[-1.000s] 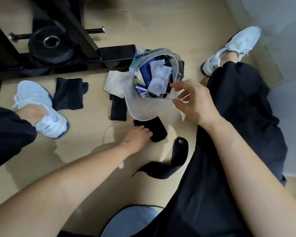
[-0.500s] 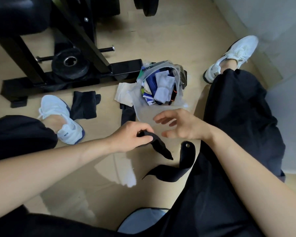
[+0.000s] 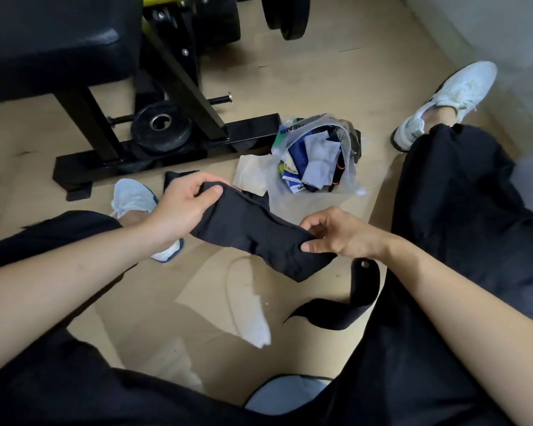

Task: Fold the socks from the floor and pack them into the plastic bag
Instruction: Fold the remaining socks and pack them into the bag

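one black sock [image 3: 253, 236] gripped by left hand [image 3: 179, 210] and right hand [image 3: 343, 236]; plastic bag [image 3: 350, 184], bench [image 3: 74, 41] beyond.

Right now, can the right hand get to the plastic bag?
Probably yes: the plastic bag lies just beyond the right hand with bare floor between. The hand is busy, though, pinching the black sock that the left hand also grips.

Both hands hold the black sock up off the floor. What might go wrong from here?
The black sock hangs in the air between the left hand and right hand, so the fold may come out uneven. The plastic bag lies open and heaped; pushing another sock in might spill some. Another dark sock behind the left hand is easy to miss.
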`<state>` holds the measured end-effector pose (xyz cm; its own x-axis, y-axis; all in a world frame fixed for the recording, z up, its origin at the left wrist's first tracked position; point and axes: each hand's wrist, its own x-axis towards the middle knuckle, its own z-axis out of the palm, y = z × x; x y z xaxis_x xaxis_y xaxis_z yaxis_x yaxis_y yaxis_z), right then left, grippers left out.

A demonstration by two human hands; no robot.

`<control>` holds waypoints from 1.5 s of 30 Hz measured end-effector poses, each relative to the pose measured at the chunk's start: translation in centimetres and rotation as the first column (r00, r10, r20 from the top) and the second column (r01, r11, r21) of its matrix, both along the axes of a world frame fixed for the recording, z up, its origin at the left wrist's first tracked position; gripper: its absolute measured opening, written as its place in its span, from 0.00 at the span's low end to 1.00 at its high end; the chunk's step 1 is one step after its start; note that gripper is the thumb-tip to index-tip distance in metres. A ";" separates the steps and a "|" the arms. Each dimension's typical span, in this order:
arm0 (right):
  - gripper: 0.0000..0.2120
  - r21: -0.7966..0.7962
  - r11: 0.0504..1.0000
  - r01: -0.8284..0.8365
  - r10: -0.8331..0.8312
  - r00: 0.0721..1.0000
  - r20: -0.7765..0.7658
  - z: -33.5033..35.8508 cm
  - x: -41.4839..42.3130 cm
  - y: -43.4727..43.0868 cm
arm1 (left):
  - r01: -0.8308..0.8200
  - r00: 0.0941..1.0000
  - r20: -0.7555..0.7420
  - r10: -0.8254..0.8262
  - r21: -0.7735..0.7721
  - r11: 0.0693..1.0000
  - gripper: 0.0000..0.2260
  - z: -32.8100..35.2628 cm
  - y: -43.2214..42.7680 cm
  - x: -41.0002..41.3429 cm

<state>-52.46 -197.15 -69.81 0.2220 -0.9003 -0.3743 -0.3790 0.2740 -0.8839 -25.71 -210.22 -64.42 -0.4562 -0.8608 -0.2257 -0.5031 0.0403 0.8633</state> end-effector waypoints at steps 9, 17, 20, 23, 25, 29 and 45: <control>0.04 0.010 0.929 0.369 -0.367 0.920 0.141 0.9 -2.0 -0.5 | -0.241 0.960 0.139 0.242 -0.024 0.970 0.05 -1.8 -2.2 1.7; 0.03 0.028 0.803 0.595 -0.576 0.763 0.294 1.8 -1.0 -0.7 | -0.243 0.970 0.045 0.240 0.090 0.966 0.05 -0.7 0.2 -0.5; 0.05 0.054 0.811 0.583 -0.563 0.751 0.345 1.8 -0.3 -0.7 | -0.137 0.990 0.043 0.135 0.052 0.989 0.02 0.1 1.6 -1.7; 0.05 0.068 0.826 0.560 -0.540 0.752 0.378 1.9 0.5 -0.7 | -0.052 0.998 0.021 0.051 0.070 0.996 0.01 0.5 2.8 -2.5; 0.05 0.069 0.839 0.539 -0.518 0.754 0.404 2.0 1.2 -0.7 | -0.018 1.000 0.000 0.018 0.088 0.996 0.02 0.8 3.6 -3.1; 0.08 0.042 0.874 0.483 -0.449 0.773 0.447 2.1 2.4 -0.6 | 0.009 0.999 -0.033 -0.005 0.147 0.989 0.04 0.9 4.7 -4.0; 0.14 -0.055 0.893 0.447 -0.353 0.772 0.529 2.7 4.2 -0.3 | -0.006 0.997 -0.072 0.011 0.067 0.998 0.07 1.4 6.2 -4.8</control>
<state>-48.30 -197.42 -67.13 -0.0612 -0.9868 -0.1501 0.2298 0.1324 -0.9642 -30.53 -204.05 -63.05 -0.4659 -0.8489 -0.2494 -0.4393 -0.0228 0.8981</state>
